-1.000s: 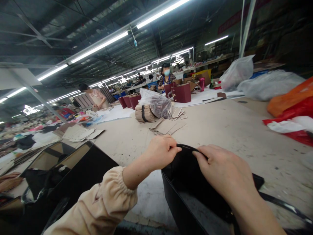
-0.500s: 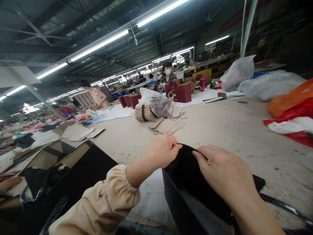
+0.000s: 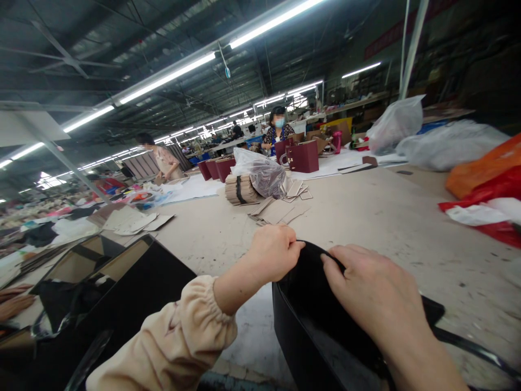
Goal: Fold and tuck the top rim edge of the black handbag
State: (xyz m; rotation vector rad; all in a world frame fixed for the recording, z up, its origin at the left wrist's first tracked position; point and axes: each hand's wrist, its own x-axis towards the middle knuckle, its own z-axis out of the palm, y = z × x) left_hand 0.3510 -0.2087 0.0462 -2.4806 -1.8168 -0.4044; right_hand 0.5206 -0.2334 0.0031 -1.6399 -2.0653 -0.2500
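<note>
A black bag (image 3: 299, 336) with an open top stands at the near edge of the table, its dark inside facing me. My left hand (image 3: 277, 252) is closed on the far end of its rim, thumb and fingers pinching the edge. Along the right side of the same rim, my right hand (image 3: 374, 282) grips with the thumb inside and the fingers over the outer face. A black strap (image 3: 468, 347) runs off to the right of the bag. The bag's bottom is out of view.
More black bags (image 3: 134, 277) stand at the left. Farther off on the table (image 3: 366, 206) lie a bundle of cardboard strips (image 3: 240, 190), a plastic bag (image 3: 264, 171) and maroon bags (image 3: 303, 156). Red and orange bags (image 3: 488, 179) lie right. A masked co-worker (image 3: 279, 127) is behind.
Both hands keep their hold on the bag's rim and have barely shifted. The co-worker at the far left has moved slightly.
</note>
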